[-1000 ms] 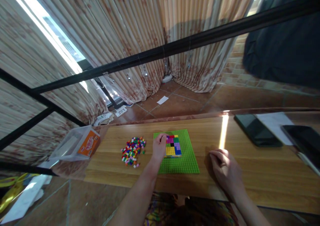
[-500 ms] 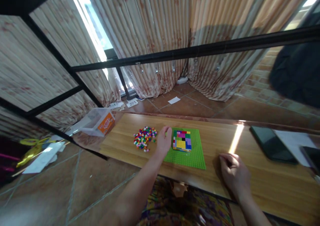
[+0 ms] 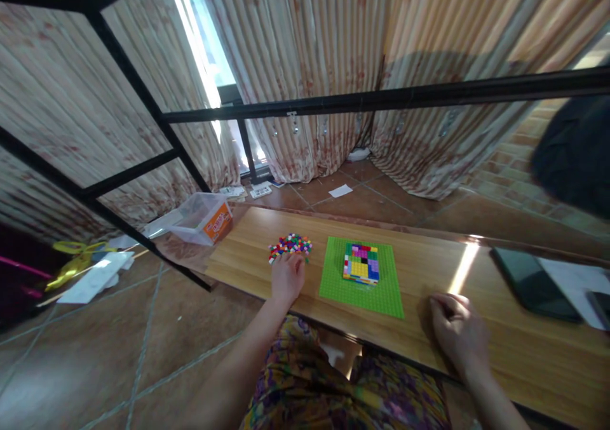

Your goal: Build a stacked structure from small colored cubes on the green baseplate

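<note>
Remote obs. via head cam. I note the L hand at the near edge of the loose brick pile, fingers bent down; the tips are partly hidden, so I can't tell how wide they stand or whether they hold a brick. R hand rests on the tabletop, R of the green baseplate and apart from it, fingers folded in a loose fist; contents, if any, I can't confirm. Multicol. brick block sits approx. mid-baseplate, incl. yellow, red, blue & black pcs. on top. Pile lies L of baseplate, not touching. Also on record: clear plastic box w/ orange label, beside the tabletop's L end.
</note>
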The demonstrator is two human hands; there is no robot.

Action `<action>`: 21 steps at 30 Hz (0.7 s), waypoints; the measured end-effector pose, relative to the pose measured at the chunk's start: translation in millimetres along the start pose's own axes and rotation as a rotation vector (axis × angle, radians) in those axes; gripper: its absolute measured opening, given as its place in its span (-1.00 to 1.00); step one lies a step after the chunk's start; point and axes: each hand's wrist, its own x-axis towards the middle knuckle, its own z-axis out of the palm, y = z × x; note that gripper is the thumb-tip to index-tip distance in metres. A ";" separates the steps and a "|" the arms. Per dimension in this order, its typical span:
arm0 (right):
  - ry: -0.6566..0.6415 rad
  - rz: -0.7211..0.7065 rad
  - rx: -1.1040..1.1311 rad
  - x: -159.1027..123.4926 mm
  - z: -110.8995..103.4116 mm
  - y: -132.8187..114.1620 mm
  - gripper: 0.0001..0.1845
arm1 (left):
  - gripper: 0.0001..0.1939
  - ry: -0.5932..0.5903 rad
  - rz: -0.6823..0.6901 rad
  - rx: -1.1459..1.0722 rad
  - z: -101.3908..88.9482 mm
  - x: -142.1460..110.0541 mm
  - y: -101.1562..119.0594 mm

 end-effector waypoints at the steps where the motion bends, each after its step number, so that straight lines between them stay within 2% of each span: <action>1: -0.003 0.005 0.002 0.0 -0.5 -0.7 -0.62 | -0.80 -0.020 0.028 0.034 1.7 4.3 5.1; 3: -0.004 0.010 0.013 0.0 -1.8 -3.3 -0.62 | -0.79 -0.066 0.049 0.096 6.0 13.2 14.4; 6: 0.000 -0.003 0.035 0.3 -3.7 -8.5 -0.63 | -0.82 -0.133 0.002 0.147 12.0 23.7 21.7; 12: 0.028 -0.013 0.051 0.4 -5.1 -13.7 -0.65 | -0.77 -0.163 -0.003 0.094 15.2 28.0 21.0; 17: 0.012 0.018 0.069 0.4 -6.7 -17.4 -0.66 | -0.72 -0.177 0.035 -0.051 16.4 23.4 30.7; 21: 0.016 0.023 0.066 0.9 -8.0 -21.1 -0.67 | -0.76 -0.145 0.017 -0.395 20.3 23.0 47.7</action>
